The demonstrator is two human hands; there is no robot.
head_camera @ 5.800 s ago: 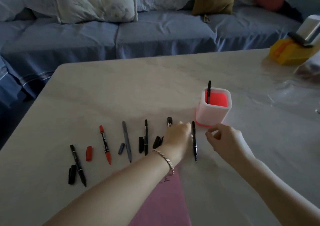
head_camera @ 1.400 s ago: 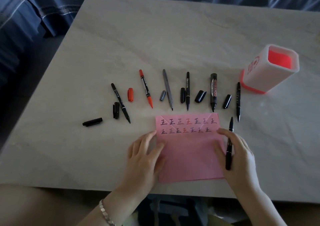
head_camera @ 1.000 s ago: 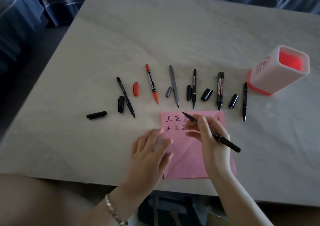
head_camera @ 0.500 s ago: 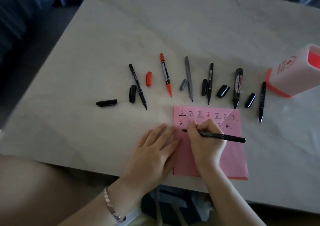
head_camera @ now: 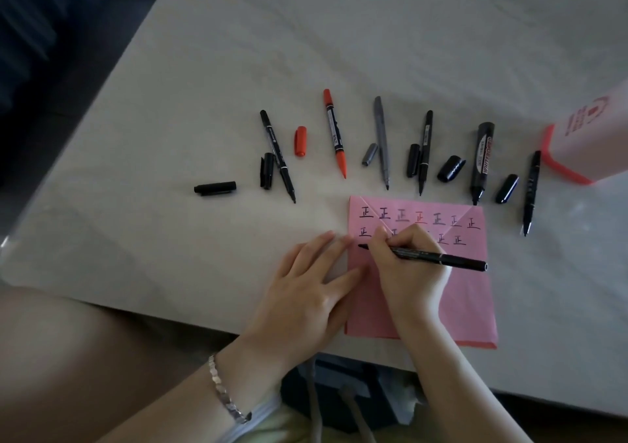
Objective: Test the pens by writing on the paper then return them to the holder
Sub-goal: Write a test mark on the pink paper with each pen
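Observation:
My right hand (head_camera: 406, 272) grips a thin black pen (head_camera: 441, 257), its tip down on the left part of the pink paper (head_camera: 455, 300), below two rows of written marks. My left hand (head_camera: 307, 293) lies flat, fingers straight, pressing the paper's left edge. Above the paper several uncapped pens lie in a row with caps beside them: a black pen (head_camera: 278, 156), a red pen (head_camera: 334, 132), a grey pen (head_camera: 382, 140), another black pen (head_camera: 424, 150), a thick marker (head_camera: 481, 162), a thin black pen (head_camera: 530, 191). The white and red holder (head_camera: 591, 147) sits at the right edge.
A loose black cap (head_camera: 215, 188) lies left of the row. The pale table (head_camera: 306, 41) has its near edge just under my wrists. A dark bag (head_camera: 339, 395) shows below the table edge.
My right hand took the pen into a writing grip and brought its tip down to the paper's left side, under the second row. My left hand stays pressing the paper. The view dipped closer.

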